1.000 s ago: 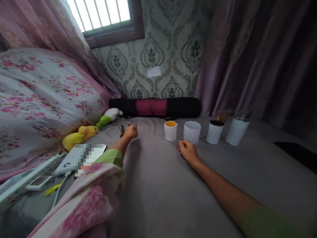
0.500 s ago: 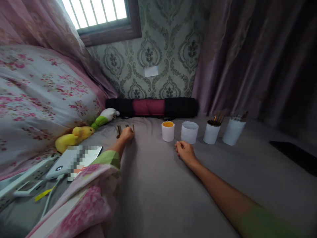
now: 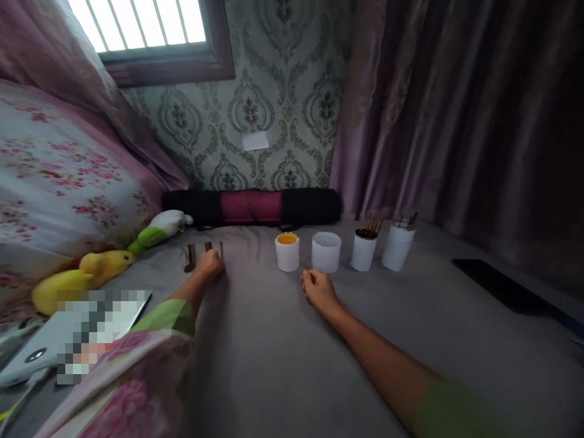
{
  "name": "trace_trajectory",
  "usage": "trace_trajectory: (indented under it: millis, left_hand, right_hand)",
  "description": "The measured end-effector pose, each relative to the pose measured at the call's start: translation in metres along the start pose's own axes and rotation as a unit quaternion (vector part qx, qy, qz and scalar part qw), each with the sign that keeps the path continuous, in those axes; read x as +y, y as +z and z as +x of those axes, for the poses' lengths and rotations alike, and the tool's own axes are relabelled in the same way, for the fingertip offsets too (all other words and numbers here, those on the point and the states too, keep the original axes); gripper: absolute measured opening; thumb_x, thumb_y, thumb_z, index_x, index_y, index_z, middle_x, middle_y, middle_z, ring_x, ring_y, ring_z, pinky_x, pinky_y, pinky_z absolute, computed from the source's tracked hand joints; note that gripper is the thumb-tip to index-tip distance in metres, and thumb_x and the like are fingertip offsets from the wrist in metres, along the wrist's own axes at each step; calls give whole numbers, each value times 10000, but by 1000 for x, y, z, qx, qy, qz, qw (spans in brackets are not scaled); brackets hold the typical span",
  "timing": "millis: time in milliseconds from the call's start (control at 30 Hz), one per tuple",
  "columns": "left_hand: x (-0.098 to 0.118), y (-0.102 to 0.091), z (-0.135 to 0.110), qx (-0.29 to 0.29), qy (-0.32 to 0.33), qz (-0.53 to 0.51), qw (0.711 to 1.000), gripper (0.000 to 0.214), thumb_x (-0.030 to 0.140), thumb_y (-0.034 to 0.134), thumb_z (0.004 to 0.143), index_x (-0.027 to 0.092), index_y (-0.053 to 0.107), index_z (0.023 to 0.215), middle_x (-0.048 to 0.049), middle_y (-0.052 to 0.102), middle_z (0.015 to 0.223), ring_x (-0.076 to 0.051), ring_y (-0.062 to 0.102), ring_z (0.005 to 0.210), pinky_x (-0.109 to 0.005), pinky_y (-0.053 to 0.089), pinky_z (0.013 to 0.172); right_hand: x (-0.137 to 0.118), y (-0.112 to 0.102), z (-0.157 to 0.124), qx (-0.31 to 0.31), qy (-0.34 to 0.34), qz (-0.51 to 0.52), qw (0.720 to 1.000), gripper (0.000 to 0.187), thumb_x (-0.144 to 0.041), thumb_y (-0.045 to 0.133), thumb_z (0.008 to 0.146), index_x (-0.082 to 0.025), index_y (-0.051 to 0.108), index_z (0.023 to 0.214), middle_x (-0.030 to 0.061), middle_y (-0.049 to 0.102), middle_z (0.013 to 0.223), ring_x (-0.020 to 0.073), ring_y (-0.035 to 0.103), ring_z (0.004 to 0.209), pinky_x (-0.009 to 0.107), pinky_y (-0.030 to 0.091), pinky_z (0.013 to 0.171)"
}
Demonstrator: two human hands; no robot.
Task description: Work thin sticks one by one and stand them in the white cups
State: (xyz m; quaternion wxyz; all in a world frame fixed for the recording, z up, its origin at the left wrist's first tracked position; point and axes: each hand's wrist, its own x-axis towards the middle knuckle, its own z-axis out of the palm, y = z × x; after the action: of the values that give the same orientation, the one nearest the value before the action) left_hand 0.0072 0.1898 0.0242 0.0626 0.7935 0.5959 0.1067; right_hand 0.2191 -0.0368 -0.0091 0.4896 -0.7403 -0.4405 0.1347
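Observation:
My left hand (image 3: 210, 265) rests on the grey sheet with its fingers curled in among several short, thin brown sticks. One pair of sticks (image 3: 190, 258) stands just left of it; the tips of others show behind the knuckles. What its fingers grip is hidden. My right hand (image 3: 320, 289) lies loosely closed, with nothing visible in it, in front of a white cup (image 3: 325, 255). A smaller white cup with an orange inside (image 3: 287, 254) stands left of that. To the right are a dark-mouthed white cup (image 3: 363, 254) holding thin brown sticks and a taller white container (image 3: 398, 248).
A black and maroon roll (image 3: 250, 207) lies along the wall. Plush toys (image 3: 104, 267) and a white device with a cable (image 3: 36, 356) are on the left. A flat black object (image 3: 502, 286) lies far right on the grey sheet (image 3: 274, 365).
The view has turned to the right, so everything sits further left in the picture. Both hands keep nearly the same places beside the sticks and cups.

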Motion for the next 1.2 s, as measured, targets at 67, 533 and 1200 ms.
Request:
trace_trajectory:
  millis: [67, 533, 1200]
  left_hand:
    - [1, 0, 0, -4, -17, 10, 1000, 157, 179, 501, 653, 92, 574, 762, -181, 617, 873, -296, 566, 902, -324, 436, 724]
    - [1, 0, 2, -13, -45, 13, 999, 150, 151, 513, 667, 69, 565, 781, -172, 616, 869, -285, 564, 912, -322, 439, 732]
    - [-1, 1, 2, 21, -61, -102, 993, 62, 78, 511, 622, 130, 508, 589, -189, 603, 809, -336, 537, 956, -406, 405, 787]
  right_hand:
    - [1, 0, 0, 4, -2, -2, 1000, 317, -342, 361, 811, -155, 599, 715, 26, 585, 573, 101, 517, 490, 184, 346, 456]
    - [2, 0, 0, -3, 0, 2, 1000, 323, -354, 358, 805, -157, 598, 718, 29, 586, 594, 99, 502, 478, 191, 337, 459]
    - [0, 1, 0, -10, -6, 4, 1000, 326, -347, 356, 799, -142, 595, 713, 30, 581, 581, 109, 504, 483, 202, 329, 463]
